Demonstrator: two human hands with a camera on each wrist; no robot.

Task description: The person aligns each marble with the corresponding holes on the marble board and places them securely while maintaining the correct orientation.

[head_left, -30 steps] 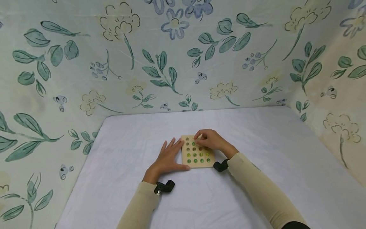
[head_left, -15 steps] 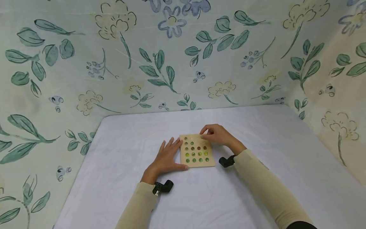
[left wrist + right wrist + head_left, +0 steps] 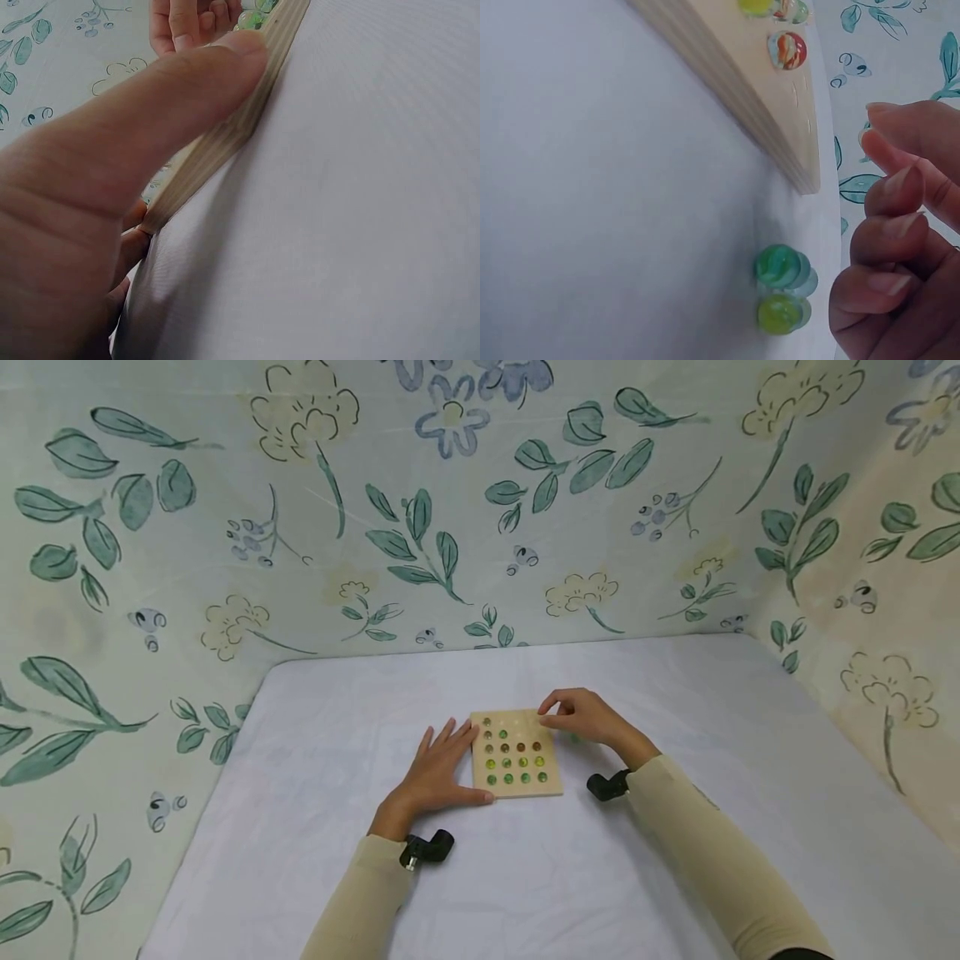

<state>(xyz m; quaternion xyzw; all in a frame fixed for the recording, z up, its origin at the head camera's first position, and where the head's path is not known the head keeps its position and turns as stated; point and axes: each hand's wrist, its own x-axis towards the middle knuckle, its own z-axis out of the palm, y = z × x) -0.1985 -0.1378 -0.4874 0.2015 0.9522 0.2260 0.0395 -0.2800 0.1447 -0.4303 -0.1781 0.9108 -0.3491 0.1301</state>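
Observation:
A square wooden board [image 3: 555, 790] lies on the table with glass marbles [image 3: 524, 762] in rows of hollows; several hollows in the upper right part hold none. My left hand [image 3: 438, 774] spreads along the board's left edge, thumb at the near corner. In the left wrist view, the left thumb [image 3: 187, 90] rests on the board's side. My right hand [image 3: 581, 714] hovers at the far right corner. In the right wrist view, its lower fingers [image 3: 889, 236] curl inward, thumb and index tips close together. No marble shows between those tips; I cannot tell if the palm holds any.
Loose green marbles [image 3: 778, 265] and a yellow-green marble [image 3: 780, 313] lie on the white cloth [image 3: 315, 877] beside the board, close under my right hand. Patterned fabric [image 3: 420, 460] hangs behind and at the sides of the table.
My right hand has moved right, from over the upper middle of the board to its far right corner, uncovering the marbles of the middle row. My left hand stays at the left edge.

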